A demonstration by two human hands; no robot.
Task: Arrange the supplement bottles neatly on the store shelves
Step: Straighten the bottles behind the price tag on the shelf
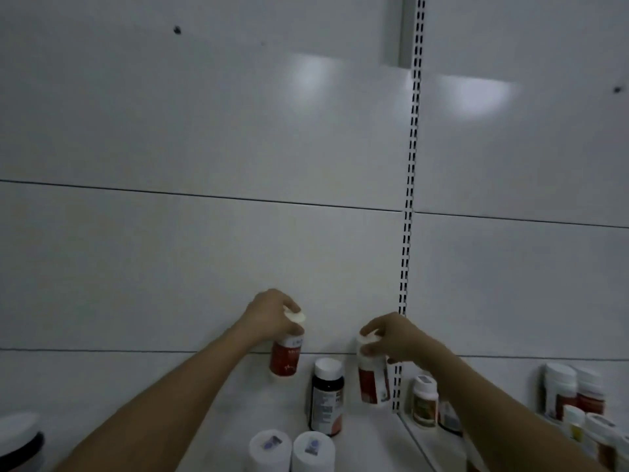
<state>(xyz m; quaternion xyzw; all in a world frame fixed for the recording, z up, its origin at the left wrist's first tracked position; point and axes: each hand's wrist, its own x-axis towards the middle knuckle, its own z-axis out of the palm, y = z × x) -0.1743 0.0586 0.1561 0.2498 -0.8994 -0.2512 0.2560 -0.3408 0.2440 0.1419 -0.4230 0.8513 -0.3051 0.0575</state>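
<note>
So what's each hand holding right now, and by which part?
Left hand grips a red-labelled bottle by its white cap end; right hand likewise grips another red-labelled bottle.

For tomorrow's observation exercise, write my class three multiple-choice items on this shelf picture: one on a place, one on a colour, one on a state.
1. Where does the dark bottle stand?
A. Between the two held bottles, nearer the camera
B. Left of both hands
C. On the floor

2. What colour are the held bottles' lower labels?
A. Blue
B. Red
C. Green

3. What is the left hand doing?
A. Hanging idle
B. Pressing the back panel
C. Gripping a white-capped bottle

Answers:
1 A, it stands on the shelf between them, with the right hand and its bottle to its right.
2 B, both show red below white.
3 C, its fingers curl round the cap.
</note>
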